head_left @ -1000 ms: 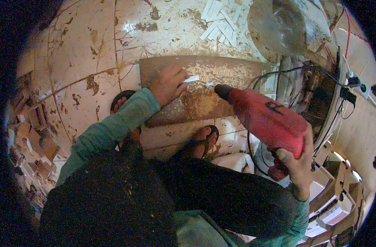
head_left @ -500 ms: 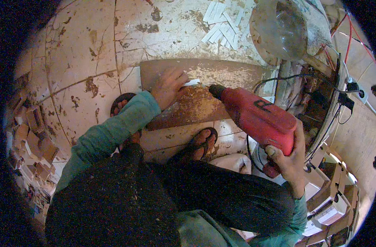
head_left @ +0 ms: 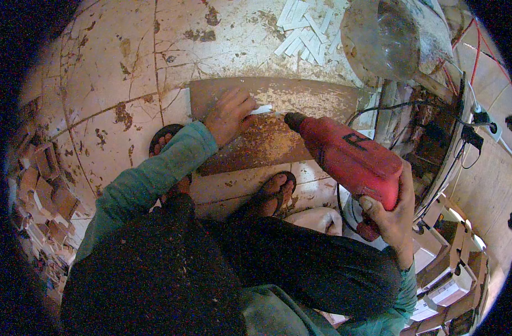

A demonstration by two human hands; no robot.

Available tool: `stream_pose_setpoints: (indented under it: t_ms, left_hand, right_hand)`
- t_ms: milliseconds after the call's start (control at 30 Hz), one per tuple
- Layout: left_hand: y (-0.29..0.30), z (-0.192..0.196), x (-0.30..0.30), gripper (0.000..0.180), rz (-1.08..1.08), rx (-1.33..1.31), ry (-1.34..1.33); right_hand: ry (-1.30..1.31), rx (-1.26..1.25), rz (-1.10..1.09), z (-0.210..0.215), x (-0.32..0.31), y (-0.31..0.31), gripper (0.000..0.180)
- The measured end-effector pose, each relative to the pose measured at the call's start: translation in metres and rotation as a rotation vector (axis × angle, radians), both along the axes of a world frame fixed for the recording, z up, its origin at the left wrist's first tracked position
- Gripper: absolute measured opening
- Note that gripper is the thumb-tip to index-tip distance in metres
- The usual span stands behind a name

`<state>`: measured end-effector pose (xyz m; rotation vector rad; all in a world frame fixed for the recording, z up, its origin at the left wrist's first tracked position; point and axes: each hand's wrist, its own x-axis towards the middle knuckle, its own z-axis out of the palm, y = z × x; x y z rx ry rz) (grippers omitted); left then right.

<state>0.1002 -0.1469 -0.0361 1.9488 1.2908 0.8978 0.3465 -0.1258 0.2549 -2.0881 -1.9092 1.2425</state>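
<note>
My right hand (head_left: 391, 215) is wrapped round the handle of a red power drill (head_left: 354, 159). The drill's black chuck (head_left: 294, 121) points up and left, close to a short white strip (head_left: 262, 110). That strip is pinched in the fingers of my left hand (head_left: 231, 115), its free end sticking out to the right. Beneath the left hand and the chuck lies a worn brown board (head_left: 222, 162) on the floor. The bit is too thin and blurred to make out clearly. Whether it touches the strip I cannot tell.
Several white strips (head_left: 306, 33) lie in a loose pile beyond the board. A cloudy round plastic container (head_left: 379, 42) is to their right. A black cable (head_left: 393, 105) runs to a power strip (head_left: 491, 127). Cardboard boxes (head_left: 452, 283) stand at lower right, more cardboard pieces (head_left: 40, 196) at far left.
The board has shifted very slightly, and the white strip's free end sits a little higher. Both hands keep their hold; the drill is almost where it was.
</note>
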Motion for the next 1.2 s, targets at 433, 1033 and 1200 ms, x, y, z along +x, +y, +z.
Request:
stream_pose_setpoints:
  t_ms: [433, 1033, 1200]
  left_hand:
    - [0.001, 0.005, 0.000, 0.024, 0.003, 0.060, 0.012]
    - [0.003, -0.005, -0.002, 0.023, -0.049, 0.008, -0.040]
    - [0.000, -0.009, 0.003, 0.023, -0.008, 0.028, -0.039]
  right_hand:
    - [-0.078, -0.018, 0.052, 0.006, -0.009, 0.004, 0.080]
    - [-0.076, 0.004, 0.220, 0.010, -0.037, 0.024, 0.068]
    - [-0.144, 0.056, 0.298, 0.013, -0.035, 0.018, 0.069]
